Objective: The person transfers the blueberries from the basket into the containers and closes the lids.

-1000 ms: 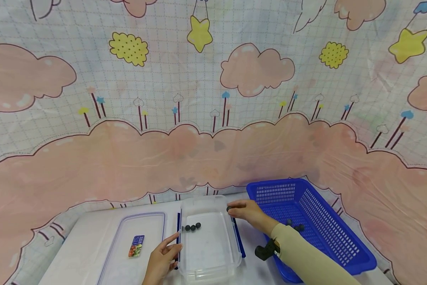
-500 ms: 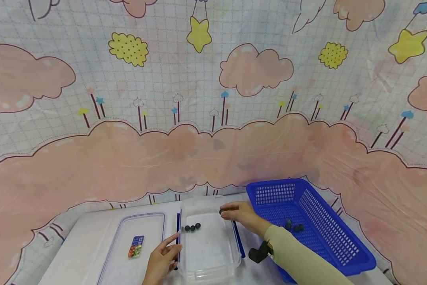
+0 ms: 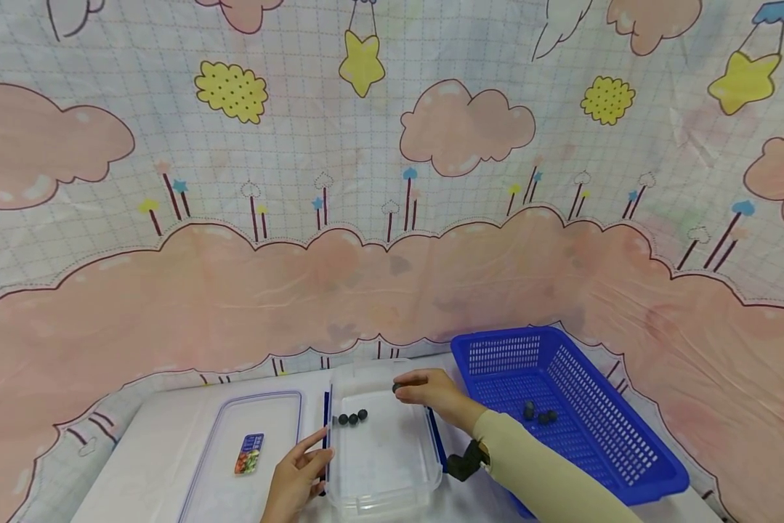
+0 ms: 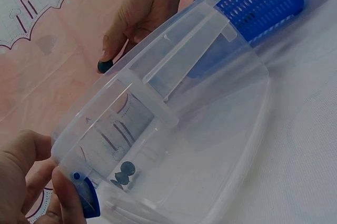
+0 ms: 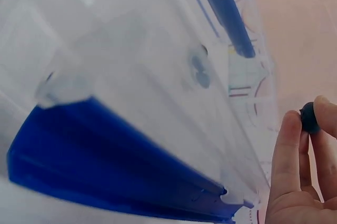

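Observation:
In the head view a clear plastic box (image 3: 385,457) with blue side latches stands open-topped on the table. My left hand (image 3: 298,472) grips its left side, thumb and fingers around the edge by the blue latch (image 4: 87,197). Three dark blueberries (image 3: 353,419) lie in a short row on the box floor, at the far left. My right hand (image 3: 439,396) is over the far right part of the box. It pinches a single blueberry (image 5: 309,118) between thumb and fingertips, above the box floor.
A blue perforated basket (image 3: 588,378) stands to the right, with several more blueberries (image 3: 544,417) in it. On the left a clear lid (image 3: 211,465) lies flat, bearing a small colourful label (image 3: 248,454). A patterned cloth (image 3: 392,290) hangs behind the table.
My right hand has moved left from the box's right rim to over its inside, carrying the blueberry. The left hand and the three blueberries in the box have stayed put.

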Motion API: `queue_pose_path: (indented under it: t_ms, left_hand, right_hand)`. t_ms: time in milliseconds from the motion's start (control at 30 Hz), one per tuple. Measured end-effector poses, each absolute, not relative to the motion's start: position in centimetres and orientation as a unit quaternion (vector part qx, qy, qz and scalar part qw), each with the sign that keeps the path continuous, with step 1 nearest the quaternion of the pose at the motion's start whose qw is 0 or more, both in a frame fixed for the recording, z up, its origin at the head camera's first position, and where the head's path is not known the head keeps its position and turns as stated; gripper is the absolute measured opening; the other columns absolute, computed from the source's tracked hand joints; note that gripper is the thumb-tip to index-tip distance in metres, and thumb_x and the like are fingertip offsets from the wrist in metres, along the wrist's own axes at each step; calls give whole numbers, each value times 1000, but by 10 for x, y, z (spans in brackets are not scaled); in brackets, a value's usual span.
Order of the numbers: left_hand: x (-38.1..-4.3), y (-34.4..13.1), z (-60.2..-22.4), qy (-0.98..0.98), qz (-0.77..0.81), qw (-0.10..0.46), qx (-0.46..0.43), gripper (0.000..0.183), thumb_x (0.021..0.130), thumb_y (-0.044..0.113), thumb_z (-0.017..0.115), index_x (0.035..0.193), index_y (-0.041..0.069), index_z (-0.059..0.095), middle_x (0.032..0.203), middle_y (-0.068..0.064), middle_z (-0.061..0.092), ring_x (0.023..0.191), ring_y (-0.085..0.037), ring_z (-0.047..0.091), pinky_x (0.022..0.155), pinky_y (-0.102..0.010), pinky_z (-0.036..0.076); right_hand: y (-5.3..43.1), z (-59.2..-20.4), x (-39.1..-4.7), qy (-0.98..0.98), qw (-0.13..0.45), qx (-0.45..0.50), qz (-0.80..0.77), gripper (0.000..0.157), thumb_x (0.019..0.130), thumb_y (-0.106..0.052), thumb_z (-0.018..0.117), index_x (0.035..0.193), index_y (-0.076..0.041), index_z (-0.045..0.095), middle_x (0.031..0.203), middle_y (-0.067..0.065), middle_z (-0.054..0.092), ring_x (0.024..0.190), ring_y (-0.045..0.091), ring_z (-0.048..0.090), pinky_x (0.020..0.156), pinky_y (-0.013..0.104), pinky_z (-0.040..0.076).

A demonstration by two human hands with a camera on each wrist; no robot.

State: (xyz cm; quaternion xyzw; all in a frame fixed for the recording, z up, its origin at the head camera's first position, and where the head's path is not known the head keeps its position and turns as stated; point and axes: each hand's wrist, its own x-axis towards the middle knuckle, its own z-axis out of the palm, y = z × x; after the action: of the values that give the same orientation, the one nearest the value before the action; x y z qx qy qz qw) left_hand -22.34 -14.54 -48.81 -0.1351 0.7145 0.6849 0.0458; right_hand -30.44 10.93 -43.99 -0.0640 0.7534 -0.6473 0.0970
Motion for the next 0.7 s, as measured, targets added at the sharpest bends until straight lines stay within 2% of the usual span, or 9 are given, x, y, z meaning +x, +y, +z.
queue_pose_path:
  t_ms: [200, 467, 700]
  left_hand:
    - [-224, -145, -488, 716, 682, 47, -139, 49, 91, 15, 70, 137, 5, 56, 82, 4, 66, 69, -13, 54, 53, -23, 51]
    - [-224, -146, -488, 715, 684, 46, -139, 50, 91, 15, 70, 138, 6, 55, 82, 4, 65, 69, -13, 53, 54, -23, 51]
    - [-224, -146, -487, 711, 688, 45, -136, 51, 91, 15, 70, 138, 5, 55, 81, 4, 65, 68, -12, 53, 53, -22, 50]
  right_hand:
    - [102, -439, -308, 754, 93, -53, -648, 33, 90, -3, 68, 120, 11, 64, 114, 20, 69, 99, 25, 70, 88, 35, 56]
    - [87, -440, -315, 740, 98, -57, -663, 32, 89, 3, 67, 119, 15, 62, 110, 23, 69, 98, 27, 71, 88, 36, 56]
    - [75, -440, -317, 745, 109, -51, -656, 32, 90, 2, 67, 119, 14, 62, 108, 19, 69, 98, 26, 70, 88, 36, 56]
